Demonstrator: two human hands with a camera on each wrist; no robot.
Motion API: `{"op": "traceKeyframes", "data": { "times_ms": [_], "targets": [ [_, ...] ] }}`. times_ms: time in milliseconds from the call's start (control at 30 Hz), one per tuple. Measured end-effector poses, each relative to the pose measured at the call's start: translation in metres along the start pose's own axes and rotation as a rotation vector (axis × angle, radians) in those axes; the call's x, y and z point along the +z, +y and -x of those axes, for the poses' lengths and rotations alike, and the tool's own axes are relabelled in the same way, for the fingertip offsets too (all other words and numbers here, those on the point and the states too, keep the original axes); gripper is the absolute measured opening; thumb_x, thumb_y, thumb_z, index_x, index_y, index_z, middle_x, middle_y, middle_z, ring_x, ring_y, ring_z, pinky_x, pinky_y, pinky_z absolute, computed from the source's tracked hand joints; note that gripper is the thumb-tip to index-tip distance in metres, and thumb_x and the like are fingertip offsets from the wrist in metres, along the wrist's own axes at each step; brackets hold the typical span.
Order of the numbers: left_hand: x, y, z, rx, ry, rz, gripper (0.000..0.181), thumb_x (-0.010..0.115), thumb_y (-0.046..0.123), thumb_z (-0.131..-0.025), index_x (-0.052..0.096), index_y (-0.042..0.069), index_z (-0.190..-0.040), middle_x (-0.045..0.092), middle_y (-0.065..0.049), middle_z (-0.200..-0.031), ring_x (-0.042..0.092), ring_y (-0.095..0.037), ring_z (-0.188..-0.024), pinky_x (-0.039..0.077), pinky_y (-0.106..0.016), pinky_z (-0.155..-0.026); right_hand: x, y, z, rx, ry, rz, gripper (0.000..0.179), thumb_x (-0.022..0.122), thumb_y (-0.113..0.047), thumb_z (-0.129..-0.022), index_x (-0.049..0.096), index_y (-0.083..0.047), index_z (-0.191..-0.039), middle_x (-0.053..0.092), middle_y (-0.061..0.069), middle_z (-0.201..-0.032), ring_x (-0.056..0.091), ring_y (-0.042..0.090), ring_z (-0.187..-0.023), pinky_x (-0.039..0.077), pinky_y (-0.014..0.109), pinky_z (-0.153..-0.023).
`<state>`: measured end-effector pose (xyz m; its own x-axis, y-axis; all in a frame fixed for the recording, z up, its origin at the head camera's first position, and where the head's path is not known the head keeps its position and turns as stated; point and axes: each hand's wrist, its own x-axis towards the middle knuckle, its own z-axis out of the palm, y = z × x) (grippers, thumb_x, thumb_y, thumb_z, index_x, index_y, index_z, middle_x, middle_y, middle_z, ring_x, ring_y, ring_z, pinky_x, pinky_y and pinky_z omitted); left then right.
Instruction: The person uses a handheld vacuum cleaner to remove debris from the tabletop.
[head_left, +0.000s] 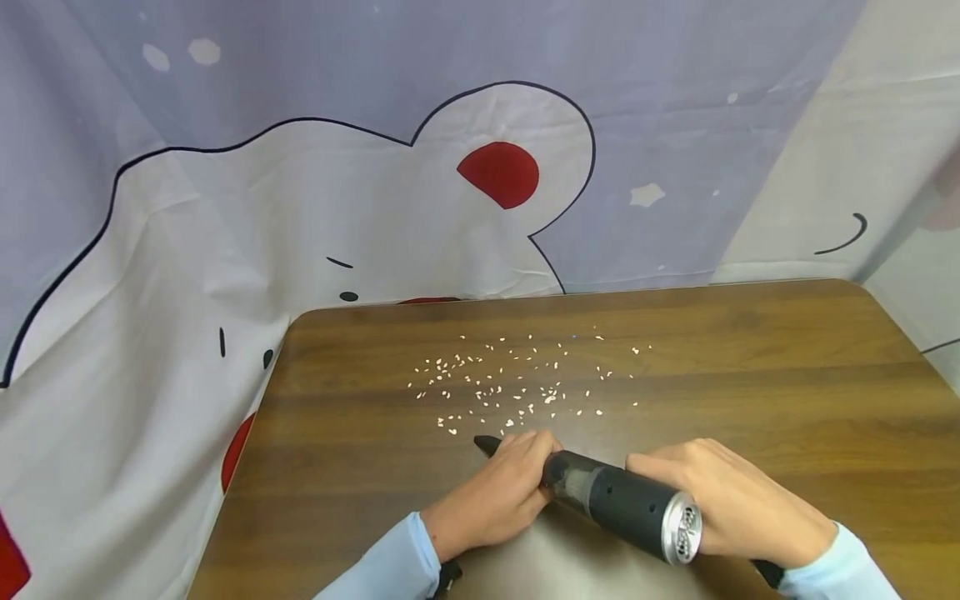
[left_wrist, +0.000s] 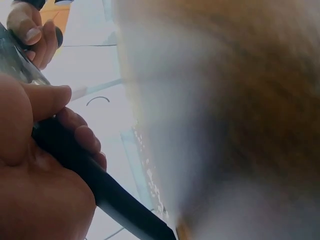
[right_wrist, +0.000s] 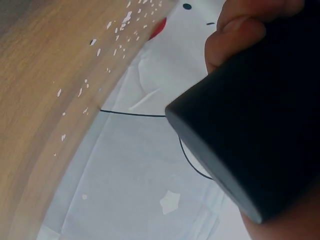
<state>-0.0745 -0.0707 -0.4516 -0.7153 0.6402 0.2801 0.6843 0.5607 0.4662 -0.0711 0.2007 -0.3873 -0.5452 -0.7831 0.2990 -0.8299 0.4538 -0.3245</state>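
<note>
While white paper scraps [head_left: 550, 397] lie scattered across a wood-grain tabletop [head_left: 787, 375], a person in light-blue sleeves [head_left: 400, 565] holds a dark handheld vacuum cleaner [head_left: 628, 507] in both hands, just on the near side of the litter. The left hand [head_left: 501, 492] grips the slim front end, thumb on one side and fingers curled round the other, closed down to the width of the tube. The right hand [head_left: 723, 502] is wrapped round the handle at the rear, its fingers bent about the black grip. A tapered nozzle [head_left: 486, 445] pokes out past the left hand, its tip near the closest scraps; whether it touches the wood cannot be told. Between the two hands sits a translucent dust cup [head_left: 577, 483], right behind the left one, its contents too murky to make out. A silver end cap [head_left: 682, 529] shows next to the right hand. Beyond both hands and the scraps, a curtain [head_left: 300, 208] printed with a white cartoon bear hangs behind the table's far edge.
</note>
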Motion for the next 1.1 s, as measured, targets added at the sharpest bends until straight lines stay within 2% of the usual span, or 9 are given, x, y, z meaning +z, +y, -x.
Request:
{"op": "traceKeyframes", "data": {
  "times_ms": [167,433,733,1100],
  "targets": [
    [-0.002,-0.004,-0.001,-0.001,0.011,0.0,0.026,0.065,0.015,-0.085,0.045,0.018,-0.101,0.05,0.013,-0.095,0.046,-0.005,-0.094,0.04,-0.032,-0.089,0.003,0.002,-0.002,0.009,0.013,0.008,0.035,0.076,-0.021,-0.064,0.05,-0.031,-0.085,0.038,-0.029,-0.071,0.036,-0.012,-0.056,0.034,0.009,-0.05],
    [-0.008,-0.01,-0.001,-0.03,0.019,0.002,0.027,0.066,0.013,-0.084,0.044,0.02,-0.097,0.048,0.015,-0.088,0.046,-0.005,-0.086,0.038,-0.03,-0.078,0.011,0.009,-0.008,0.033,0.005,-0.024,0.036,0.075,-0.02,-0.065,0.05,-0.033,-0.087,0.039,-0.029,-0.072,0.037,-0.011,-0.056,0.033,0.01,-0.05],
    [-0.013,-0.014,0.0,-0.075,-0.012,0.011,0.032,0.068,0.01,-0.081,0.044,0.02,-0.099,0.051,0.014,-0.09,0.047,-0.006,-0.085,0.038,-0.029,-0.078,0.018,0.014,-0.015,0.037,0.003,-0.049,0.035,0.074,-0.017,-0.065,0.05,-0.033,-0.085,0.04,-0.029,-0.071,0.039,-0.01,-0.057,0.034,0.011,-0.05],
    [-0.018,-0.022,0.001,-0.099,0.005,-0.015,0.033,0.067,0.006,-0.077,0.044,0.019,-0.097,0.051,0.014,-0.087,0.047,-0.007,-0.084,0.039,-0.031,-0.079,0.026,0.019,-0.025,0.042,0.01,-0.056,0.036,0.075,-0.018,-0.064,0.05,-0.032,-0.086,0.042,-0.028,-0.071,0.041,-0.009,-0.057,0.037,0.013,-0.051]
  ]
}}
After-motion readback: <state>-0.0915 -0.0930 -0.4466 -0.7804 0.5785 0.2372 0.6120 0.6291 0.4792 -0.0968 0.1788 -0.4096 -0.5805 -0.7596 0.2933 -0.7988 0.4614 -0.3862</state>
